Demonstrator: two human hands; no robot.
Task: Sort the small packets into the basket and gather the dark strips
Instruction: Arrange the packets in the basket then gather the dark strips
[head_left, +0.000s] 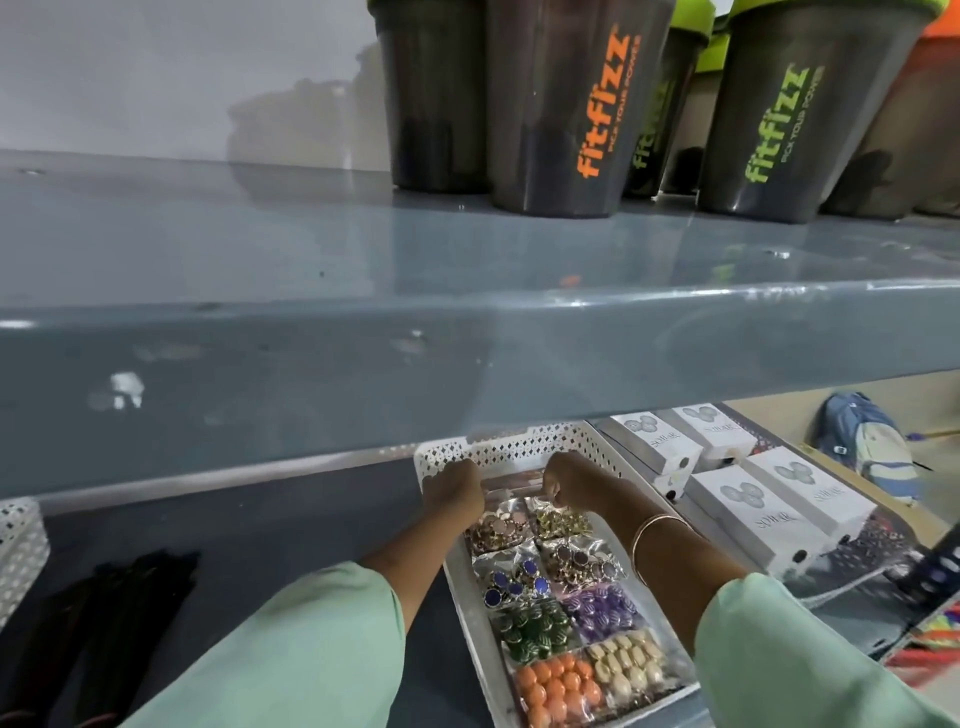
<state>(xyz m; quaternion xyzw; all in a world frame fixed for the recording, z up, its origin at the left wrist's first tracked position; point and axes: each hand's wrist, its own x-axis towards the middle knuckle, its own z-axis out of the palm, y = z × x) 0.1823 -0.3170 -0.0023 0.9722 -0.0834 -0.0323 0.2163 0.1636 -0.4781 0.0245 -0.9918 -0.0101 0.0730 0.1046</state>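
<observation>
A white perforated basket (524, 441) sits on the lower shelf, filled with two rows of small clear packets (566, 618) of coloured beads: orange, cream, green, purple, blue and gold. My left hand (452, 491) is curled at the basket's far left rim, fingers closed. My right hand (566, 480) is curled over the far packets, pinching at one near the back; the exact hold is hard to see. A bundle of dark strips (124, 623) lies on the shelf at the lower left, apart from both hands.
The grey upper shelf edge (467, 364) hangs low over the basket. Dark shaker cups (566, 104) stand on the upper shelf. White boxes (753, 509) sit right of the basket. Another perforated basket (21, 551) is at the far left. A backpack (867, 447) lies on the floor.
</observation>
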